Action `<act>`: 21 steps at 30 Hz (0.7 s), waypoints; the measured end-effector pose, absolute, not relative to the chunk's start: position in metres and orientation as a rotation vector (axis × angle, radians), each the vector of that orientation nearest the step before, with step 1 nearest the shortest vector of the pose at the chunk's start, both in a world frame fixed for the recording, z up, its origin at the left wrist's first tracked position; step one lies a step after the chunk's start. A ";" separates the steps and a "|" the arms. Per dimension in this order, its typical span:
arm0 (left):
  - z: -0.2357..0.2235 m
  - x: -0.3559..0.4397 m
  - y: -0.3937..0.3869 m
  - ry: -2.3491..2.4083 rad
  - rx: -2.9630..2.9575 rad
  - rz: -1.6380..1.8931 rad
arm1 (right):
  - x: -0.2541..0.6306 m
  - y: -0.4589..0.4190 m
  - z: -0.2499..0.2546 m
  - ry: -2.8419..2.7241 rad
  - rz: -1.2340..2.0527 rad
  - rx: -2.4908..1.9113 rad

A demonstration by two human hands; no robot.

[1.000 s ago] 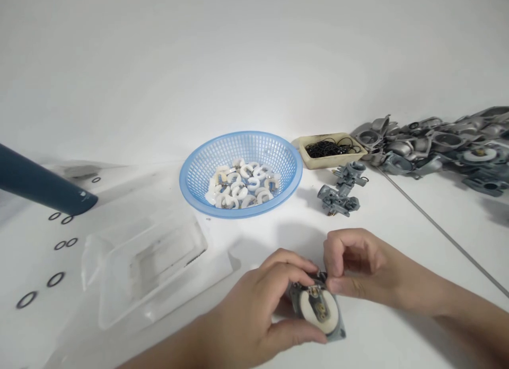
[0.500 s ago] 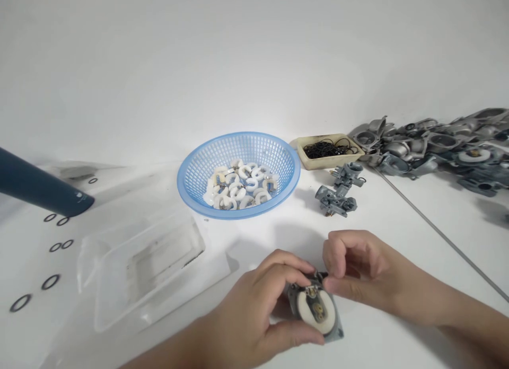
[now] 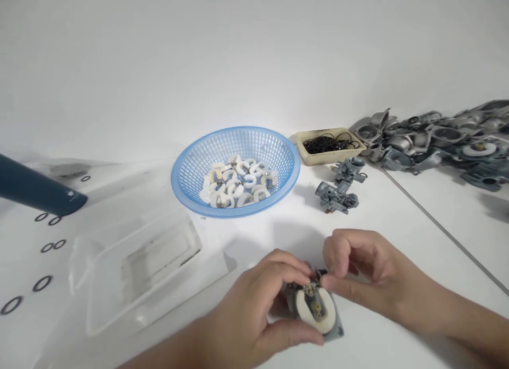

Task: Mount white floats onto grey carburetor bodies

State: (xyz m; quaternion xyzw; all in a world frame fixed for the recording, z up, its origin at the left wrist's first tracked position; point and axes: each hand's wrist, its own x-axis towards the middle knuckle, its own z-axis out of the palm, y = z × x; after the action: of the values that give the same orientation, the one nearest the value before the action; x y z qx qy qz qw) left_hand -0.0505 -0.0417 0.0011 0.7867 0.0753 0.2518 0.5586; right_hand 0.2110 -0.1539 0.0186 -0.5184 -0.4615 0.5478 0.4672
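Note:
A grey metal carburetor body (image 3: 337,331) is in my left hand (image 3: 258,300), its fingers over the far edge and its thumb along the near side. A white horseshoe-shaped float (image 3: 328,315) sits in its open face, around small brass parts (image 3: 317,308). At the far right edge of the body, my right hand (image 3: 368,263) is closed in a pinch, thumb against forefinger. Whatever lies between those fingertips is hidden or too small to name. A dark bit (image 3: 319,274) shows between the two hands.
Beyond my hands stands a blue basket (image 3: 177,186) of white floats. Two carburetor bodies (image 3: 338,196) lie near a cream tray (image 3: 334,157) of black rings. Metal parts (image 3: 441,138) are heaped at right. At left are a clear plastic tray (image 3: 95,305), black rings (image 3: 42,283) and a dark blue cylinder (image 3: 43,191).
The view has shifted slightly, so the tray and rings at left sit farther left. Both hands keep nearly the same hold, with the right fingertips moving only a little at the carburetor's edge.

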 end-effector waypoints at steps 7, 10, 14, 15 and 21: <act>0.002 -0.050 -0.041 0.165 1.907 0.582 | 0.216 -0.153 0.017 -1.118 1.470 -1.229; 0.003 -0.050 -0.041 0.181 1.938 0.583 | 0.217 -0.152 0.018 -1.116 1.483 -1.228; 0.002 -0.049 -0.043 0.185 1.940 0.595 | 0.215 -0.152 0.021 -1.106 1.460 -1.243; 0.002 -0.049 -0.043 0.185 1.938 0.599 | 0.214 -0.152 0.021 -1.105 1.454 -1.246; 0.002 -0.050 -0.044 0.182 1.946 0.617 | 0.211 -0.154 0.022 -1.062 1.442 -1.259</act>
State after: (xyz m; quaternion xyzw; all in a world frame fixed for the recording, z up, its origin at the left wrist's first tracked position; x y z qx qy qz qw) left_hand -0.0502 -0.0441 0.0023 0.8114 0.0760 0.2572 0.5194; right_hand 0.2110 -0.1537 0.0216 -0.5111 -0.4310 0.5855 0.4584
